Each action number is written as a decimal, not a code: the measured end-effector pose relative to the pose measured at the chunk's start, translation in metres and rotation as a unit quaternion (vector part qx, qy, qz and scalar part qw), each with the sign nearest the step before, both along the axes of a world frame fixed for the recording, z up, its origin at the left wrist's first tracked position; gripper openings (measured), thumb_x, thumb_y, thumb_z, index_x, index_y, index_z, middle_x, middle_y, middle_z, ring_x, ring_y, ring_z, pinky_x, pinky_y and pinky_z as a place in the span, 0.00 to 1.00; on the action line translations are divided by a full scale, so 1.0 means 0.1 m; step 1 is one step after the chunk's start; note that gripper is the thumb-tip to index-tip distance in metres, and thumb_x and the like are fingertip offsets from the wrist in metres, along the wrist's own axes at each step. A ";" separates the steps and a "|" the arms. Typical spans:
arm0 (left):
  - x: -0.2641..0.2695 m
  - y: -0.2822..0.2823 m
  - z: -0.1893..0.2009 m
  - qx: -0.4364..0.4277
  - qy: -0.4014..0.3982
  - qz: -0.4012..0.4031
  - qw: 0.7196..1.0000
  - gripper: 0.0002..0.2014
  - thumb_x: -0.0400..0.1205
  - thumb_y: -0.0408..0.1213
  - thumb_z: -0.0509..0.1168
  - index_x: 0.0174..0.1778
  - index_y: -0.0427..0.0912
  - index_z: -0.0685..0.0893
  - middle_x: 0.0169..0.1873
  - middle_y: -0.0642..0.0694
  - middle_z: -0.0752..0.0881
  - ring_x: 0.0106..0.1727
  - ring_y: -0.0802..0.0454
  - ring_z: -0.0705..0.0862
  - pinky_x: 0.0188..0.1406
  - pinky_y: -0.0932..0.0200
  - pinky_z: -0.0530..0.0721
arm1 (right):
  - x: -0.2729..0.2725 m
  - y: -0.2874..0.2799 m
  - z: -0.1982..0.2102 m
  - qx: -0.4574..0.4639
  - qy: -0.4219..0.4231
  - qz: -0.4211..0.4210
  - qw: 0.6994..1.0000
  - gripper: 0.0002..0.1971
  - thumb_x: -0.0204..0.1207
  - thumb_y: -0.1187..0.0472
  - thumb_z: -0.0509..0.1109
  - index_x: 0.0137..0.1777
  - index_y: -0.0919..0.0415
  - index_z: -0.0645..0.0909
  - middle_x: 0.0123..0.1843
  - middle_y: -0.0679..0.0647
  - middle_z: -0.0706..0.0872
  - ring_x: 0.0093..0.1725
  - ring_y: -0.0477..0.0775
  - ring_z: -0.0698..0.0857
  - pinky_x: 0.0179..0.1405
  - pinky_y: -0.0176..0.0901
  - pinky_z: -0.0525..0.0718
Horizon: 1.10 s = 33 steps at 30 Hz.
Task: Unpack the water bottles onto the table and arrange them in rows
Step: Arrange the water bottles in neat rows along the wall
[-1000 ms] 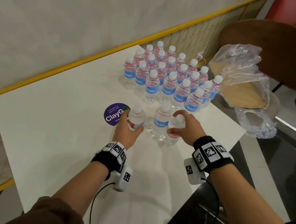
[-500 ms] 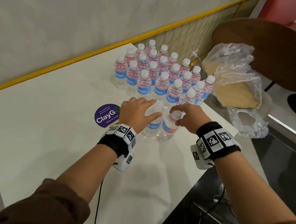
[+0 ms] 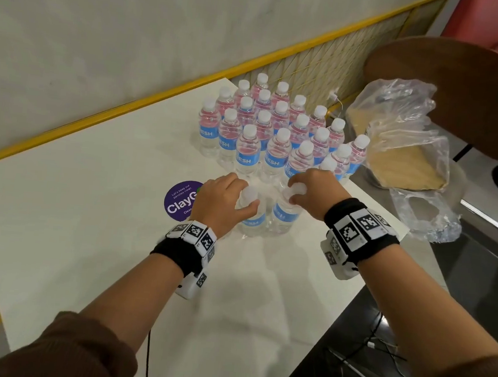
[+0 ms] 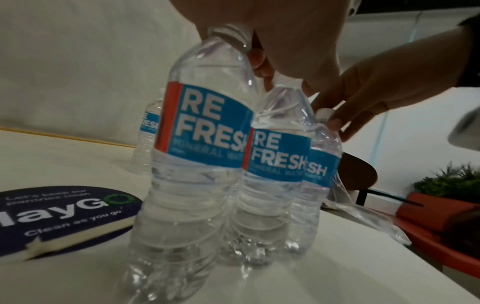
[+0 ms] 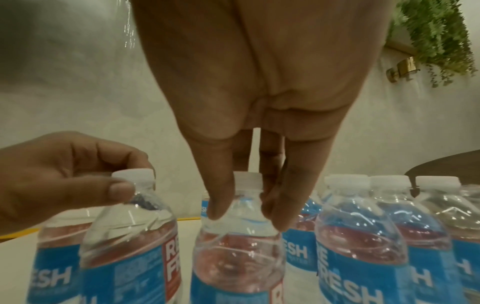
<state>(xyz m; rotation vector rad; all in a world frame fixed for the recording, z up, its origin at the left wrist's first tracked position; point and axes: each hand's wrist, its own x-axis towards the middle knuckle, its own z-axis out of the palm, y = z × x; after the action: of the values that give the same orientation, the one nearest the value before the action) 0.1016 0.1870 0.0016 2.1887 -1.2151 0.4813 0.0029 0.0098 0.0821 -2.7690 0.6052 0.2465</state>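
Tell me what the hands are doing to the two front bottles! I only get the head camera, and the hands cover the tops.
Observer: The right hand pinches the right-hand bottle at its neck, just under the white cap, thumb on one side and fingers on the other.
Operator: And the other hand?
Observer: The left hand grips the left-hand bottle round its cap, thumb in front.
Operator: What does the writing say? I only see bits.
Observer: From the left wrist, the blue label reads RE FRESH MINERAL WATER.
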 end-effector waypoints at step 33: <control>0.07 0.20 0.00 0.020 0.020 0.017 0.999 0.18 0.73 0.53 0.63 0.43 0.41 0.86 0.32 0.47 0.82 0.31 0.48 0.81 0.32 0.57 0.76 | 0.95 0.00 0.01 -0.037 -0.031 -0.052 0.997 0.19 0.76 0.54 0.70 0.59 0.69 0.81 0.58 0.63 0.83 0.57 0.62 0.83 0.43 0.43 0.76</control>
<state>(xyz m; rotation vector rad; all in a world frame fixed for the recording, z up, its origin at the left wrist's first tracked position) 0.1081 0.2074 0.0012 2.2445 -1.1779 0.4280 0.0982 0.0099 0.0829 -2.7939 0.7531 0.1163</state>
